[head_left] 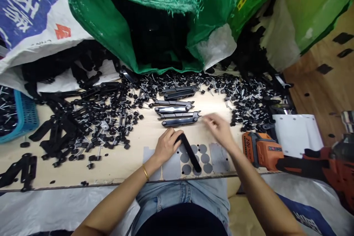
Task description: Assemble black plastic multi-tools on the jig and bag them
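The left hand rests on the worktop with its fingers curled over the upper end of a black plastic bar, pinning it down. The bar's long axis runs diagonally, from under the left fingers down and to the right, across a sheet with grey discs. The right hand hovers just above and to the right of the bar, blurred, its fingers loosely spread and, as far as can be seen, holding nothing; its fingertips point left toward the row of assembled black handles lying crosswise just beyond. The left hand is clearly nearer the bar. Loose black-headed screws are heaped beyond, and an orange cordless drill lies at the right.
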Available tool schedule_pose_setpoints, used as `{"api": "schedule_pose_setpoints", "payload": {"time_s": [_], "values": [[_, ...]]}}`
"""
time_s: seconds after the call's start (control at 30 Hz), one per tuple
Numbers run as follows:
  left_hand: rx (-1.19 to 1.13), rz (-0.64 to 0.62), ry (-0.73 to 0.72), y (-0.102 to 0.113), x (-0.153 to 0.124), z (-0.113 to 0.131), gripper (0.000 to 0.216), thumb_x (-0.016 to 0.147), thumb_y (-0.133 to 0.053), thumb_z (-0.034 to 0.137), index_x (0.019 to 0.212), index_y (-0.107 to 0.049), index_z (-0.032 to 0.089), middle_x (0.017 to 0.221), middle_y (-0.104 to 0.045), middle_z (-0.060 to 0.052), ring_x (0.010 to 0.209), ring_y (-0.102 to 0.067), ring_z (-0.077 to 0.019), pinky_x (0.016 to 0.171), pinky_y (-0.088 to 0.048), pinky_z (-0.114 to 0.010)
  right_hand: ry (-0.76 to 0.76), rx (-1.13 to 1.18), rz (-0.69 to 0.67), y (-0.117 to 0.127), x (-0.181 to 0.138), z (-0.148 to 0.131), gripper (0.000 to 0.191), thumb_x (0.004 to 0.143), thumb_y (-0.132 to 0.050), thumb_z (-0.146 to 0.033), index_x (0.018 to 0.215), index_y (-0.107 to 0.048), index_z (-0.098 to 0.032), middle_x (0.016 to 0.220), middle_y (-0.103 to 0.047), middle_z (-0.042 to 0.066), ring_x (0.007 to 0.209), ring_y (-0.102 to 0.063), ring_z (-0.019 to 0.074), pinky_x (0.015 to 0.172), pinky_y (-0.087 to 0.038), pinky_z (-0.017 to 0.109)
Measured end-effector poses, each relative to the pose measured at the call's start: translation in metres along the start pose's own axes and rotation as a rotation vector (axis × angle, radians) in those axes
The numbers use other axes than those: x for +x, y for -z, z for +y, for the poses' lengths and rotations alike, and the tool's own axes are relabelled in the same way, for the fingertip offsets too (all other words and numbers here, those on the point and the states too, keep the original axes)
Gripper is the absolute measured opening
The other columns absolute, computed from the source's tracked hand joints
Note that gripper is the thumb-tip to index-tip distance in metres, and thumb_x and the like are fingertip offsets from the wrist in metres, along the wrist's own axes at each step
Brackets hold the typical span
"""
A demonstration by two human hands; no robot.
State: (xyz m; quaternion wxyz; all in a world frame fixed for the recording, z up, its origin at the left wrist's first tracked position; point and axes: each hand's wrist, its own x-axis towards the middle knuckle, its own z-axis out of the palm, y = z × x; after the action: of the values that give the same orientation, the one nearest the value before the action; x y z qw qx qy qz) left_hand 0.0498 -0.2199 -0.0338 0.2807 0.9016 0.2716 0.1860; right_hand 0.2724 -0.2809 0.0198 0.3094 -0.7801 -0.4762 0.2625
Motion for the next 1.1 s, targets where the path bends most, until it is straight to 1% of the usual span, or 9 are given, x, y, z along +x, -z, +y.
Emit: {"api": "schedule_pose_setpoints", "payload": {"time_s": [0.07, 0.17, 0.27, 0.37, 0.63, 0.77, 0.9, 1.0, 1.1], "values": [[0.021, 0.030, -0.007, -0.001, 0.000, 0.000, 0.023, 0.088, -0.052, 0.018, 0.110, -0.057, 0.018, 0.083, -0.052, -0.003, 0.078, -0.053, -0.0170, 0.070, -0.049, -0.028, -0.116, -0.251, 0.324, 0.035, 0.054, 0.015, 0.027, 0.087, -0.046, -0.023, 0.101, -0.068, -0.015, 0.101, -0.065, 0.012, 0.092, -0.058, 0.0201, 0.080, -0.045, 0.034], [0.011, 0.088, -0.005, -0.002, 0.001, 0.000, 0.023, 0.088, -0.051, 0.016, 0.110, -0.057, 0.018, 0.082, -0.052, -0.002, 0.078, -0.054, -0.0168, 0.070, -0.049, -0.027, -0.340, -0.491, 0.492, 0.079, 0.131, 0.041, 0.041, 0.083, -0.045, -0.014, 0.121, -0.056, -0.002, 0.121, -0.053, 0.027, 0.109, -0.046, 0.0280, 0.085, -0.035, 0.041], [-0.026, 0.125, -0.005, -0.002, 0.003, -0.001, 0.024, 0.087, -0.052, 0.016, 0.110, -0.057, 0.018, 0.082, -0.052, -0.002, 0.079, -0.054, -0.0165, 0.070, -0.049, -0.027, -0.598, -0.667, 0.454, 0.106, 0.173, 0.062, 0.042, 0.080, -0.044, -0.010, 0.116, -0.056, 0.009, 0.114, -0.052, 0.035, 0.108, -0.040, 0.0298, 0.078, -0.029, 0.041], [-0.047, 0.133, 0.013, -0.003, 0.003, -0.002, 0.025, 0.087, -0.053, 0.016, 0.111, -0.058, 0.018, 0.082, -0.053, -0.002, 0.079, -0.055, -0.0165, 0.071, -0.049, -0.027, -0.597, -0.712, 0.393, 0.118, 0.178, 0.065, 0.035, 0.079, -0.049, -0.010, 0.106, -0.062, 0.010, 0.106, -0.056, 0.034, 0.108, -0.039, 0.0294, 0.078, -0.024, 0.041], [-0.023, 0.099, 0.066, 0.000, 0.003, 0.001, 0.025, 0.086, -0.055, 0.016, 0.110, -0.059, 0.018, 0.083, -0.055, -0.003, 0.081, -0.055, -0.0174, 0.073, -0.048, -0.028, -0.435, -0.873, 0.331, 0.120, 0.087, 0.002, 0.035, 0.088, -0.047, -0.030, 0.109, -0.065, -0.009, 0.109, -0.063, 0.022, 0.099, -0.052, 0.0275, 0.078, -0.028, 0.038], [0.072, 0.080, 0.212, 0.015, -0.011, 0.001, 0.026, 0.085, -0.055, 0.016, 0.111, -0.059, 0.018, 0.087, -0.058, -0.004, 0.085, -0.056, -0.0203, 0.076, -0.045, -0.033, -0.007, -0.732, 0.001, 0.118, 0.017, 0.007, 0.025, 0.083, -0.056, -0.035, 0.100, -0.069, -0.022, 0.098, -0.069, 0.012, 0.094, -0.056, 0.0280, 0.085, -0.031, 0.043], [0.136, 0.045, 0.351, 0.035, -0.032, 0.004, 0.028, 0.086, -0.052, 0.017, 0.113, -0.056, 0.018, 0.093, -0.059, -0.006, 0.089, -0.056, -0.0232, 0.079, -0.043, -0.037, 0.359, -0.652, -0.272, 0.086, -0.025, 0.031, 0.014, 0.081, -0.058, -0.028, 0.084, -0.071, -0.028, 0.094, -0.069, 0.007, 0.094, -0.057, 0.0256, 0.096, -0.025, 0.052], [0.252, 0.010, 0.359, 0.044, -0.043, 0.013, 0.045, 0.083, -0.053, 0.016, 0.128, -0.047, 0.015, 0.100, -0.056, -0.011, 0.093, -0.054, -0.0263, 0.081, -0.042, -0.041, 0.376, -0.701, -0.194, 0.059, -0.041, 0.028, 0.020, 0.083, -0.052, -0.021, 0.092, -0.069, -0.025, 0.113, -0.063, 0.010, 0.106, -0.055, 0.0277, 0.098, -0.027, 0.054], [0.310, -0.071, 0.176, 0.046, -0.041, 0.024, 0.060, 0.078, -0.058, 0.013, 0.135, -0.042, 0.020, 0.119, -0.050, -0.016, 0.107, -0.049, -0.0301, 0.087, -0.039, -0.046, 0.112, -0.696, -0.044, 0.043, -0.058, 0.010, 0.020, 0.086, -0.050, -0.030, 0.092, -0.066, -0.018, 0.105, -0.064, 0.015, 0.096, -0.059, 0.0285, 0.083, -0.041, 0.043]]}}
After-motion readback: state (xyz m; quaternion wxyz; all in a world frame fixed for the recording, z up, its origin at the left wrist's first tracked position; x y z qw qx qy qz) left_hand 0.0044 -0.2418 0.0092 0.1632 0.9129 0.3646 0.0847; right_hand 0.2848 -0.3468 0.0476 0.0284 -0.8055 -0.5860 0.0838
